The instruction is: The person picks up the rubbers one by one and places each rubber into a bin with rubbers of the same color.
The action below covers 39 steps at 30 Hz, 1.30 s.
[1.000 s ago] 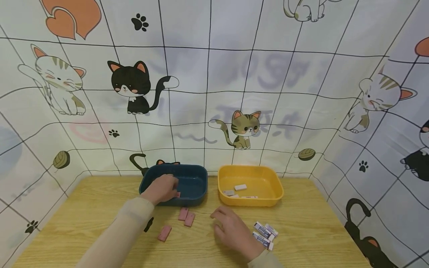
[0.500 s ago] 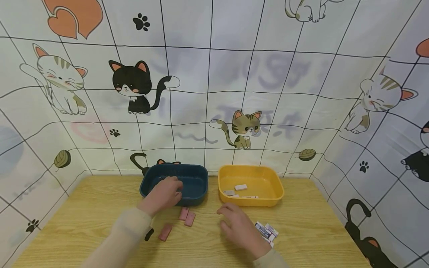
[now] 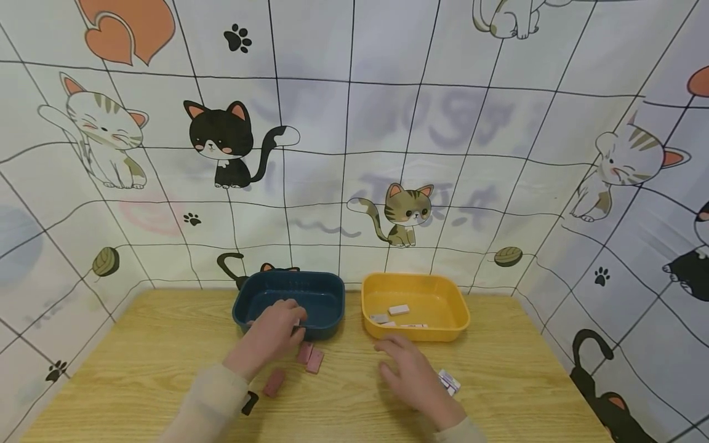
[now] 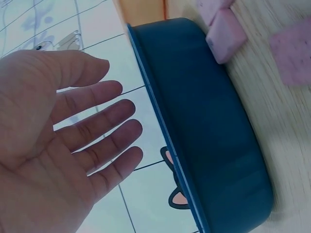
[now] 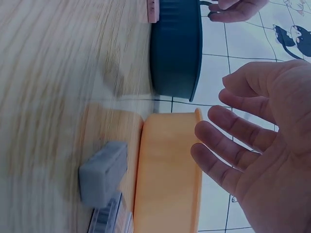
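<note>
Pink blocks [image 3: 314,361] lie on the table [image 3: 343,406] left of centre in the lower part of the head view: one alone nearer the bottom edge, two more above it, side by side, just in front of the blue tray. Cream sleeves [image 3: 217,399] come in from the bottom edge, and a small black piece [image 3: 250,403] shows by the left one; what it is I cannot tell. White blocks [image 3: 450,383] with dark print sit at the lower right, partly hidden by the right hand [image 3: 412,376], which hangs released, fingers loosely bent, palm bare in its wrist view. Farther up, the left hand [image 3: 275,329] is over the near left part of the blue tray [image 3: 321,296]; its wrist view shows spread fingers, a bare palm and nothing grasped. Something pale shows by its fingers, too small to tell. Right of centre stands the yellow tray [image 3: 437,298], a little apart from the blue one, with a few white pieces [image 3: 398,309] in its left and near part. Behind both, a white cloth [image 3: 316,184] with black grid lines and printed cats [image 3: 407,212] fills the upper frame.
</note>
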### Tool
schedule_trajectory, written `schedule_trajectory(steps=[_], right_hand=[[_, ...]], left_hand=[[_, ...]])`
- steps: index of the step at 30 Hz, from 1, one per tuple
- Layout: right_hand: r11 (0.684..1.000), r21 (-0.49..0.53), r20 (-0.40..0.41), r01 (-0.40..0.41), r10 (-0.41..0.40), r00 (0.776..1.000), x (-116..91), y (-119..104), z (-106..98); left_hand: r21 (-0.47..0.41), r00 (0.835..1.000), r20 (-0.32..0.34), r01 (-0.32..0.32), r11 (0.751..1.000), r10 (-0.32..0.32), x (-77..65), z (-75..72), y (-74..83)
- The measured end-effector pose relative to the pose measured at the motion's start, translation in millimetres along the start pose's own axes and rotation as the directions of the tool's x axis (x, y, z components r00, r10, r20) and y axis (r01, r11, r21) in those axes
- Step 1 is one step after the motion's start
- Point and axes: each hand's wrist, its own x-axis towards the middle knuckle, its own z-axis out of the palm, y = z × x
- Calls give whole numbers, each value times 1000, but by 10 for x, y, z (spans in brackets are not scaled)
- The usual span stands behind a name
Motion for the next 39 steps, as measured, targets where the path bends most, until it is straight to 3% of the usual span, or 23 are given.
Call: schedule_trajectory(steps=[7,14,23,34,39], right_hand=[[1000,-15,-33,18,-19,999,-94,73,-40],[1000,-23,-26,-17,16,1000,-165,136,-107],[996,-22,42,-85,86,995,-233,249,-179],[992,-48,61,-119,122,991,-349,383,-281],[985,-67,84,-157,162,983,-391,434,-321]], left_hand=[[-6,999,-49,-9,1000,9,-81,-33,101],[54,992,-97,-76,996,81,-118,-10,174],[14,994,-70,-84,996,85,-182,43,230],[59,967,-117,-219,974,225,-208,147,266],[40,978,-91,-184,982,187,-235,178,326]])
